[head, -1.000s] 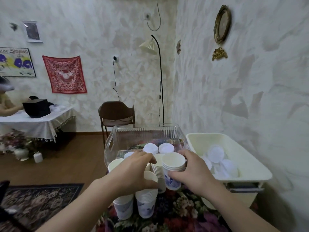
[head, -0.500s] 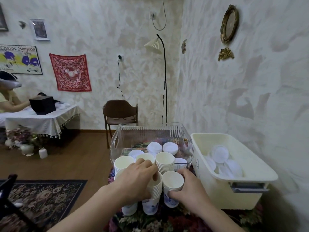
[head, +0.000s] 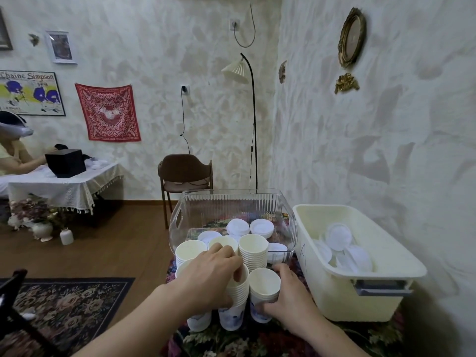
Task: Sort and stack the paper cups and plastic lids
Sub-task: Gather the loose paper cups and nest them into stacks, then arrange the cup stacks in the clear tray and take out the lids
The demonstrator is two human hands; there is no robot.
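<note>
Several stacks of white paper cups with blue print stand on the flowered tablecloth. My left hand (head: 211, 276) grips the top of the middle front cup stack (head: 235, 300), fingers curled over its rim. My right hand (head: 289, 295) wraps around a short cup stack (head: 264, 284) at the front right, which stands on the cloth. Taller cup stacks (head: 253, 251) rise behind them, against the clear bin. White plastic lids (head: 261, 226) lie inside the clear ribbed bin (head: 231, 202). More lids (head: 338, 237) lie loose in the cream tub (head: 386, 256).
The cream tub stands at the right against the wall. A chair (head: 185, 173) and floor lamp (head: 253, 124) stand beyond the table. A person sits at a covered table (head: 64, 184) far left. A patterned rug (head: 64, 305) lies on the wooden floor.
My right hand has lowered its short cup stack from beside the tall stacks down to the cloth at the front right. My left hand has stayed on the middle stack.
</note>
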